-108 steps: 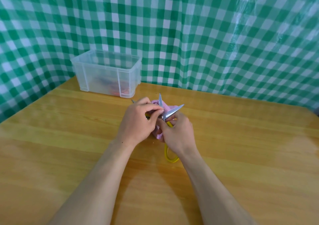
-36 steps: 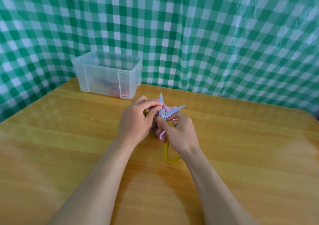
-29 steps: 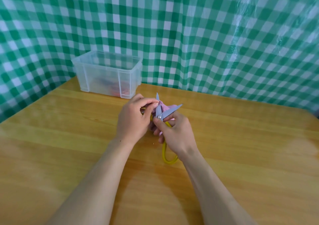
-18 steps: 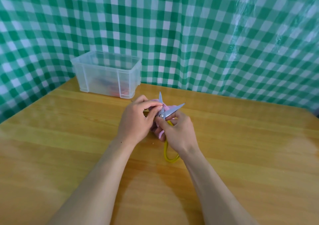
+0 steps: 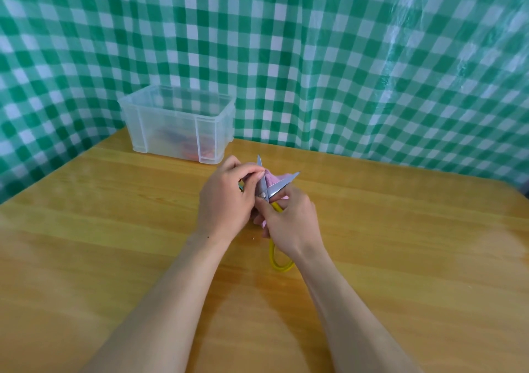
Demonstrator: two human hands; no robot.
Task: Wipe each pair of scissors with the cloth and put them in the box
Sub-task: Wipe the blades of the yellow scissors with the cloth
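Note:
Yellow-handled scissors (image 5: 279,188) are held over the middle of the table with their two steel blades spread apart and pointing away from me. My right hand (image 5: 289,223) grips them just below the pivot; a yellow handle loop sticks out under my wrist. My left hand (image 5: 226,198) pinches a pink cloth (image 5: 272,179) against the left blade. Most of the cloth is hidden between my hands. A clear plastic box (image 5: 177,123) stands at the back left, with red and dark items dimly visible inside.
The wooden table (image 5: 400,243) stretches wide on all sides of my hands. A green-and-white checked sheet (image 5: 315,57) hangs close behind the table and wraps round its left side, right behind the box.
My left hand with the cloth has slid back and forth along the left blade. The scissors shifted slightly left and back. The blades stay spread; the box has not moved.

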